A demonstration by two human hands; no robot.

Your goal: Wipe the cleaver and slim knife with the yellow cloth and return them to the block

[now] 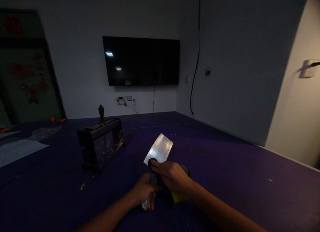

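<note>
A flat, shiny, rectangular metal plate [161, 147], like a cleaver blade, tilts up in front of my hands. My left hand [145, 191] is closed around a grey, patterned, handle-like piece [145, 204] below the plate; its pale end sticks out under the fingers. My right hand [173, 175] is closed on a black, curved thing [150, 162] at the plate's lower edge, thumb or finger pressed on top. How these parts join is hidden by the fingers. Something yellow [179, 197] shows under my right wrist, and a dark, rounded thing peeks out behind that hand.
Left of my hands, a black frame-like appliance [100, 133] with clear sides stands on the purple surface [220, 165], a dark vase-shaped piece [101, 112] on top. Paper sheets [22, 150] and clear plastic [46, 133] lie far left. Small scraps dot the surface; a television [142, 62] hangs behind.
</note>
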